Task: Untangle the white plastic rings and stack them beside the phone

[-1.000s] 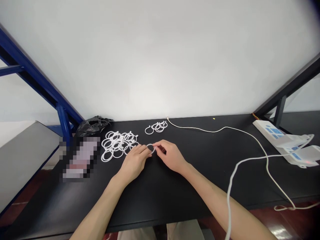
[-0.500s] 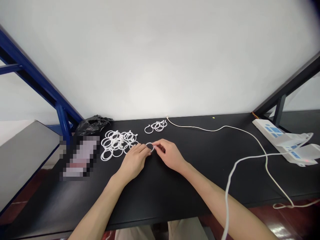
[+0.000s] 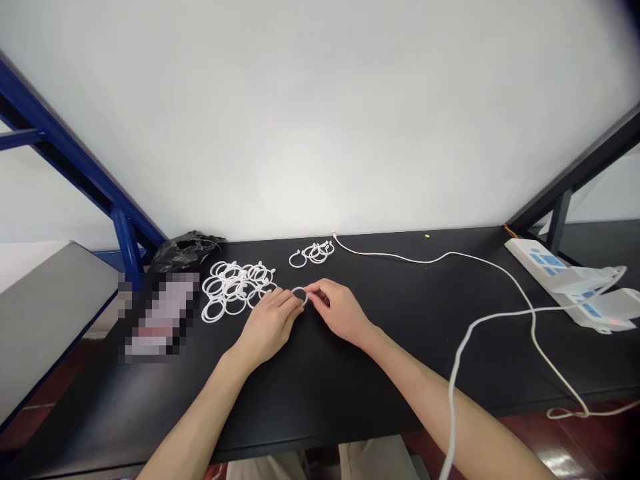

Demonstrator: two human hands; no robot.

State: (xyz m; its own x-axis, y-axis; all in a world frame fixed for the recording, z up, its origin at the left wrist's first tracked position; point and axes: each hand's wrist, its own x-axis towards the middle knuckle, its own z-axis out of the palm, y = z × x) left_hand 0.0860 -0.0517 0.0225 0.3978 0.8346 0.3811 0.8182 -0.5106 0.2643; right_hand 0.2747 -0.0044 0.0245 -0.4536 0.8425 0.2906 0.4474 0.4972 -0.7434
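Observation:
Both of my hands meet over the middle of the black table (image 3: 350,393) and pinch one small white plastic ring (image 3: 299,292) between their fingertips. My left hand (image 3: 270,323) grips the ring's left side with curled fingers. My right hand (image 3: 336,308) grips its right side. Just left of my hands lies a pile of several white rings (image 3: 234,288). A smaller cluster of white rings (image 3: 313,253) lies further back, near the wall.
A crumpled black plastic bag (image 3: 186,248) sits at the back left beside a blurred-out object (image 3: 159,317). A white cable (image 3: 500,313) runs across the table's right side to white power strips (image 3: 575,283). A blue metal frame (image 3: 75,167) stands at left.
Nothing but a slight shift of the camera; both hands stay pinched on the ring in the same spot.

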